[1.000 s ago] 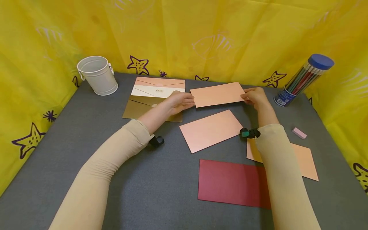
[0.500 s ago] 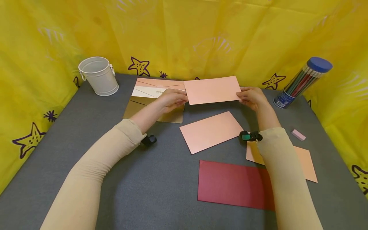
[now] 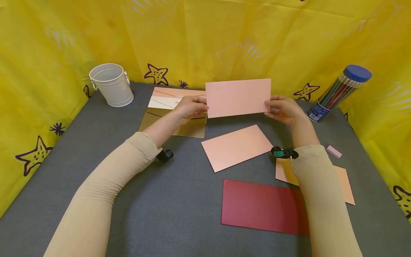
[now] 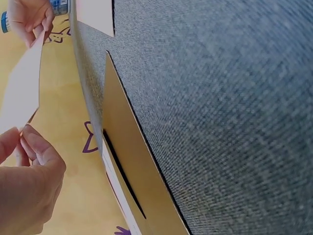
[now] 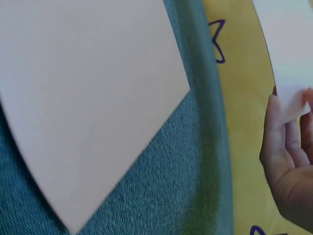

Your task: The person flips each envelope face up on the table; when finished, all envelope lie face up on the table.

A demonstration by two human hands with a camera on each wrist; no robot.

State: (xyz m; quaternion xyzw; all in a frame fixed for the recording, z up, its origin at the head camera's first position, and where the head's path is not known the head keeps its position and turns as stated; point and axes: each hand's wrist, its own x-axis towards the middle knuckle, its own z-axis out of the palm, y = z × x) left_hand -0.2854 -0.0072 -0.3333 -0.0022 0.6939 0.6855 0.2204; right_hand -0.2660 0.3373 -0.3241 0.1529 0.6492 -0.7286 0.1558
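Note:
A plain pink envelope (image 3: 238, 98) is held up off the table, tilted toward me, near the back edge. My left hand (image 3: 190, 107) pinches its left end between thumb and fingers, as the left wrist view shows too. At the opposite end, the thumb and fingers of my right hand (image 3: 284, 110) pinch the right edge. Beneath my left hand lie overlapping envelopes: a gold-brown envelope (image 3: 189, 130) in front, then a white envelope (image 3: 162, 102) and another pink envelope (image 3: 167, 91), partly covered. A second plain pink envelope (image 3: 237, 148) lies flat just below the raised one.
A dark red envelope (image 3: 263, 207) lies in front. Another peach envelope (image 3: 345, 184) is partly under my right sleeve. A small pink eraser (image 3: 334, 151) and a blue-lidded tube of pencils (image 3: 338, 92) are on the right. At the back left stands a white bucket (image 3: 112, 85).
Both hands have raised the pink envelope, moved it slightly left, and tipped its face up toward me. The things on the table have stayed put.

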